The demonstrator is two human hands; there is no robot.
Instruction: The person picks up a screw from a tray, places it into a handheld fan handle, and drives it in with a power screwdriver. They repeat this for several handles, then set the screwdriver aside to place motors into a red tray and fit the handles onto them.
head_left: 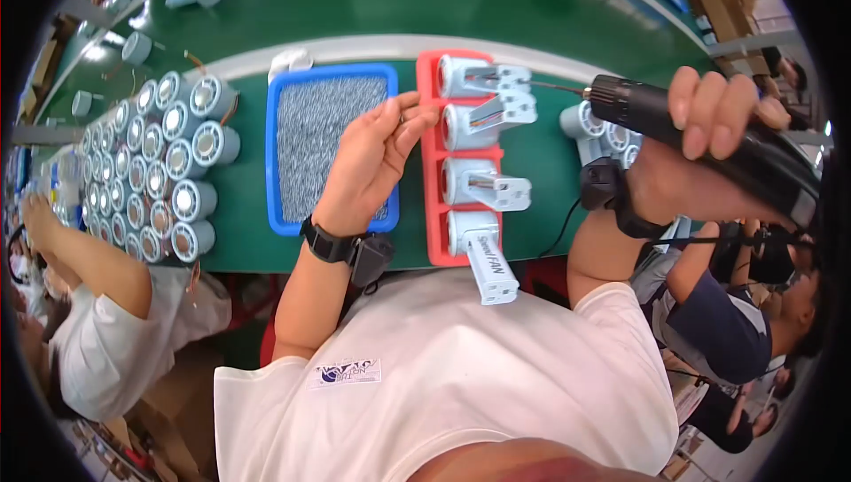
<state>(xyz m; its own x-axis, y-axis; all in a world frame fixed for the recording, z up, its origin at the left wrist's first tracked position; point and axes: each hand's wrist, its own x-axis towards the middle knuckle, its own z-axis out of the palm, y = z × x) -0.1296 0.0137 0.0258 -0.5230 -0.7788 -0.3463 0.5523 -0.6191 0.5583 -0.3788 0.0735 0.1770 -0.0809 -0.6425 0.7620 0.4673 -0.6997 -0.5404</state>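
My right hand point(709, 119) is wrapped round a black electric screwdriver point(634, 105). Its thin bit points left and reaches the uppermost of several light-blue fan bodies point(470, 77), at its bracket end. These bodies sit in a row in a red holder point(432, 190), their brackets sticking out to the right. The nearest one's bracket point(493, 268) slants toward me. My left hand point(368, 154) is at the holder's left edge, fingertips pinched together by the second body; anything between them is too small to name. Beneath that hand is a blue tray point(273, 154) of small grey metal pieces.
Many light-blue round motor housings point(191, 198) stand close together on the left. A few more housings point(585, 120) stand on the right, behind the screwdriver. A dark cable point(567, 229) runs over the green table point(355, 12). People sit on both sides of me.
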